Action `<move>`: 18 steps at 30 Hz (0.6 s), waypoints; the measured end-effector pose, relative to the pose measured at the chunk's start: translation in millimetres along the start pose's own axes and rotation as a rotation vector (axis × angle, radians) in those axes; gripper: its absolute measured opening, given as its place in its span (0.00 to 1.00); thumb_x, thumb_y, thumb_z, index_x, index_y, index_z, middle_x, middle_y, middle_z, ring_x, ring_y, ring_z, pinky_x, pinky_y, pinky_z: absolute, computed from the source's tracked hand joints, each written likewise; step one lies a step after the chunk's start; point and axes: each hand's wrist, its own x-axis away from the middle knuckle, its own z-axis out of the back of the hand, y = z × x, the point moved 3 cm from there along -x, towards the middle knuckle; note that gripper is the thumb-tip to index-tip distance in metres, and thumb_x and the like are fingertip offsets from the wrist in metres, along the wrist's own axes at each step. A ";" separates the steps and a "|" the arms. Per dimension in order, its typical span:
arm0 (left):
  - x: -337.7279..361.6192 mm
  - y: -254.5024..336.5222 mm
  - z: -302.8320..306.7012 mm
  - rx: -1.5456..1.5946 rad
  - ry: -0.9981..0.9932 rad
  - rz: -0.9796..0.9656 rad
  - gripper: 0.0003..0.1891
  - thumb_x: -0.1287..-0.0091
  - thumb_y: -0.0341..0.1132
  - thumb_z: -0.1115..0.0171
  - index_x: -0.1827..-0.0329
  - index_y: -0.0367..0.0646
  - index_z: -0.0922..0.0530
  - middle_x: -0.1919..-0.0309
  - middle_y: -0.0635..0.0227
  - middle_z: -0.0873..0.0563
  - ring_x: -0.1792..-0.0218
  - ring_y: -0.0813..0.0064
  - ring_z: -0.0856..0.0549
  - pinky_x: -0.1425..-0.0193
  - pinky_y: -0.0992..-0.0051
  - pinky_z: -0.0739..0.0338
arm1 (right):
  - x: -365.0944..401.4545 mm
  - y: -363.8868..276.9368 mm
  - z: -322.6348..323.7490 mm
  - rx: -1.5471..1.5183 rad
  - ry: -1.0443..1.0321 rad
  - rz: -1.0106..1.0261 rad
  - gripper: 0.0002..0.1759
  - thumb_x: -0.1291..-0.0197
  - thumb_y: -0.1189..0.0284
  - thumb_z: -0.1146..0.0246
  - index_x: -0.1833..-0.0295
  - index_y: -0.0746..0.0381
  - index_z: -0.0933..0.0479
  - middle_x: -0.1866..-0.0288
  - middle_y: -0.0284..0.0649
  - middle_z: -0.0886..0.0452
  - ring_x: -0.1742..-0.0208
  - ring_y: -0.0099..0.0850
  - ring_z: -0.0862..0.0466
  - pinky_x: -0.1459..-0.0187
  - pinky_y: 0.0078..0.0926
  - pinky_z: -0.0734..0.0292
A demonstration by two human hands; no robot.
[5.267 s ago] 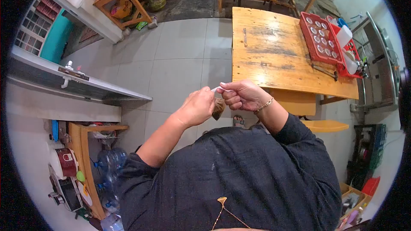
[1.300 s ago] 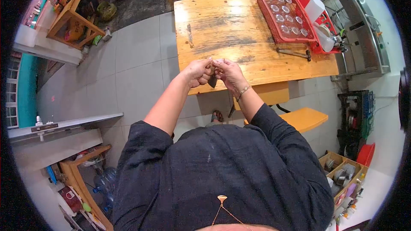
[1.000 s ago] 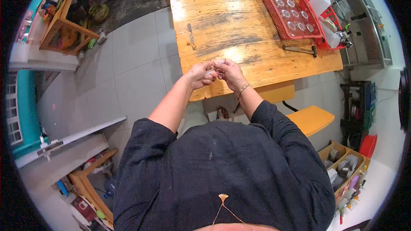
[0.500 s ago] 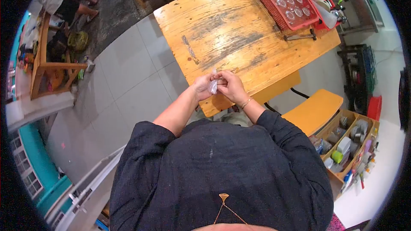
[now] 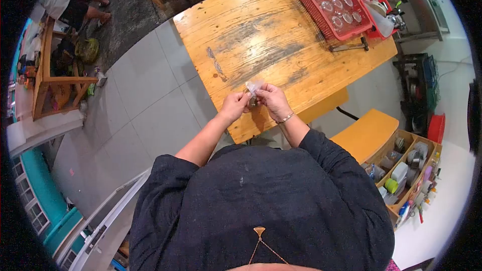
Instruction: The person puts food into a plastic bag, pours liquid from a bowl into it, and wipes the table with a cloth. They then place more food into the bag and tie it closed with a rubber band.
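Note:
Above the near edge of the wooden table (image 5: 236, 40), a small, thin, whitish translucent plastic bag (image 5: 254, 86) is pinched between my hands. My left hand (image 5: 235, 105) grips its lower left side, thumb and fingertips pressed together. On the other side, my right hand (image 5: 272, 102) pinches the plastic at the right, fingers bent. The upper part of the bag stands up over the fingertips. Something darker shows below it between the hands, too small and covered to make out.
A red basket (image 5: 329, 25) of several clear glasses stands at the table's far right, a hammer-like tool (image 5: 349, 46) beside it. A yellow bench (image 5: 366, 133) and a wooden box of containers (image 5: 401, 170) are to the right. Another person's legs (image 5: 95, 12) show far left.
My hands have turned and moved slightly apart. The plastic, earlier bunched low between the palms, now stands up above my fingertips. The view has shifted a little.

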 end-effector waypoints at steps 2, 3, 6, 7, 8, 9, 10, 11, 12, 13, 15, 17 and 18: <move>-2.8 5.8 -8.2 0.088 0.128 -0.093 0.11 0.31 0.38 0.40 0.67 0.39 0.24 0.74 0.71 0.19 0.74 0.80 0.20 0.70 0.77 0.24 | -11.5 -0.6 8.3 0.145 -0.041 0.055 0.05 0.38 0.73 0.36 0.63 0.63 0.22 0.71 0.33 0.19 0.75 0.19 0.23 0.70 0.17 0.27; -3.3 10.5 -13.9 0.195 0.211 -0.159 0.10 0.32 0.36 0.39 0.67 0.39 0.23 0.75 0.71 0.18 0.75 0.81 0.19 0.70 0.77 0.24 | -12.8 -6.5 7.2 0.197 -0.043 0.081 0.04 0.38 0.74 0.36 0.63 0.64 0.22 0.71 0.33 0.19 0.74 0.19 0.23 0.70 0.17 0.26; -6.3 18.6 -20.9 0.164 0.304 -0.291 0.06 0.34 0.30 0.38 0.60 0.36 0.22 0.69 0.70 0.17 0.69 0.82 0.19 0.68 0.78 0.22 | -19.5 -18.7 4.2 0.308 -0.058 0.154 0.04 0.39 0.76 0.36 0.63 0.65 0.22 0.70 0.33 0.19 0.73 0.19 0.22 0.70 0.18 0.25; -7.7 21.0 -21.9 0.094 0.311 -0.324 0.07 0.35 0.28 0.37 0.56 0.36 0.21 0.66 0.70 0.17 0.65 0.83 0.19 0.67 0.79 0.22 | -23.5 -19.9 5.3 0.316 -0.070 0.172 0.03 0.39 0.77 0.37 0.63 0.66 0.22 0.70 0.33 0.18 0.73 0.19 0.21 0.69 0.18 0.24; -8.4 22.5 -22.3 0.082 0.327 -0.350 0.08 0.35 0.28 0.37 0.56 0.35 0.21 0.65 0.70 0.17 0.66 0.83 0.19 0.66 0.78 0.21 | -27.0 -21.2 6.0 0.322 -0.084 0.191 0.03 0.39 0.78 0.37 0.62 0.67 0.22 0.70 0.34 0.18 0.72 0.20 0.21 0.69 0.18 0.24; -8.4 23.5 -22.8 0.069 0.343 -0.374 0.08 0.35 0.28 0.37 0.55 0.35 0.21 0.65 0.70 0.16 0.66 0.82 0.18 0.66 0.78 0.21 | -30.0 -21.6 7.8 0.325 -0.082 0.183 0.03 0.39 0.78 0.37 0.62 0.67 0.22 0.70 0.34 0.18 0.72 0.20 0.20 0.69 0.18 0.23; -8.7 24.4 -23.4 0.056 0.358 -0.398 0.08 0.35 0.28 0.37 0.55 0.35 0.21 0.65 0.70 0.16 0.66 0.82 0.18 0.66 0.77 0.20 | -32.5 -21.8 10.0 0.327 -0.079 0.173 0.03 0.39 0.78 0.37 0.62 0.67 0.22 0.70 0.34 0.18 0.72 0.21 0.20 0.68 0.18 0.23; -10.3 23.3 -24.5 0.110 0.342 -0.364 0.08 0.35 0.27 0.37 0.55 0.35 0.21 0.65 0.69 0.16 0.67 0.82 0.18 0.65 0.77 0.20 | -34.7 -21.9 12.8 0.330 -0.074 0.163 0.02 0.39 0.79 0.37 0.62 0.67 0.22 0.70 0.35 0.18 0.72 0.21 0.20 0.68 0.19 0.22; -10.6 24.0 -26.2 0.165 0.325 -0.331 0.09 0.36 0.27 0.37 0.55 0.34 0.21 0.65 0.69 0.15 0.67 0.82 0.18 0.65 0.76 0.19 | -35.3 -22.8 14.6 0.314 -0.077 0.148 0.02 0.40 0.79 0.37 0.63 0.67 0.22 0.70 0.35 0.18 0.71 0.21 0.20 0.68 0.19 0.23; -11.2 24.6 -28.4 0.221 0.307 -0.297 0.09 0.36 0.26 0.37 0.54 0.34 0.21 0.65 0.68 0.15 0.68 0.81 0.17 0.64 0.75 0.18 | -35.5 -23.2 16.3 0.299 -0.080 0.133 0.02 0.42 0.79 0.36 0.64 0.67 0.22 0.70 0.35 0.18 0.71 0.20 0.20 0.68 0.19 0.23; -9.3 32.0 -30.6 0.203 0.318 -0.209 0.08 0.36 0.26 0.37 0.55 0.34 0.21 0.65 0.66 0.15 0.69 0.80 0.16 0.64 0.74 0.18 | -33.5 -25.4 16.5 0.268 -0.073 0.091 0.02 0.43 0.79 0.36 0.66 0.67 0.22 0.70 0.34 0.18 0.71 0.20 0.21 0.69 0.19 0.24; -11.3 33.0 -30.5 0.300 0.298 -0.124 0.08 0.36 0.25 0.37 0.56 0.34 0.21 0.65 0.64 0.14 0.69 0.78 0.16 0.64 0.73 0.17 | -28.9 -29.0 14.1 0.233 -0.053 0.036 0.02 0.42 0.79 0.36 0.66 0.66 0.22 0.72 0.34 0.19 0.72 0.20 0.21 0.70 0.19 0.25; -14.9 29.7 -28.7 0.406 0.273 -0.083 0.07 0.37 0.24 0.38 0.56 0.34 0.21 0.65 0.63 0.15 0.69 0.77 0.16 0.63 0.72 0.17 | -31.5 -26.0 16.3 0.200 -0.093 0.014 0.02 0.41 0.78 0.36 0.64 0.66 0.22 0.71 0.35 0.18 0.72 0.21 0.21 0.70 0.19 0.25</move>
